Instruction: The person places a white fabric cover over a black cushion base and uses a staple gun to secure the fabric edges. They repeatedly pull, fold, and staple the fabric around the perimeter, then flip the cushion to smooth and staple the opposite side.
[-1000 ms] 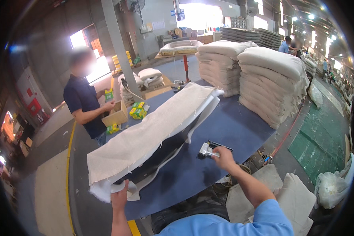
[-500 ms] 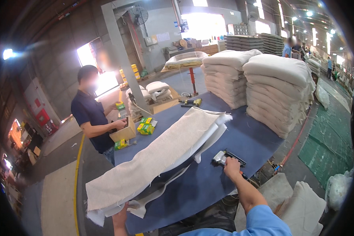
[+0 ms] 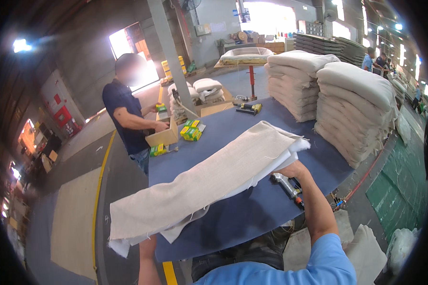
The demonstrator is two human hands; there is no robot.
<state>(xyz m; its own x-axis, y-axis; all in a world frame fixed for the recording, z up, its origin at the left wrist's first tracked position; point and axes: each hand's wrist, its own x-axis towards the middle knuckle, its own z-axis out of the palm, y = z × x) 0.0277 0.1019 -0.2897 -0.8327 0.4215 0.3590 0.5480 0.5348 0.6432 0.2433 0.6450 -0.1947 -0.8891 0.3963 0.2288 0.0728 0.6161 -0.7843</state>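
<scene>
A long padded panel (image 3: 199,183) in beige woven cloth lies diagonally over the blue-topped table, with white wadding showing at both ends and along its near side. At its near left end my left hand (image 3: 148,241) grips it from below, the fingers hidden by the cloth. Under the far right end, my right hand (image 3: 294,169) is closed on the padded edge; its fingertips are tucked out of sight. A silver air staple gun (image 3: 285,184) rests on the table next to my right wrist, with its hose end toward me.
Tall stacks of beige cushions (image 3: 356,107) stand on the right of the table (image 3: 233,225). A yellow-green staple gun (image 3: 250,109) lies at the back. Across the left side, a person (image 3: 128,111) handles a wooden box (image 3: 162,135) by yellow-green cartons (image 3: 191,130).
My right hand has let go of the silver staple gun and moved onto the panel's far right end. The loose flap under the panel is less exposed. The view has shifted left.
</scene>
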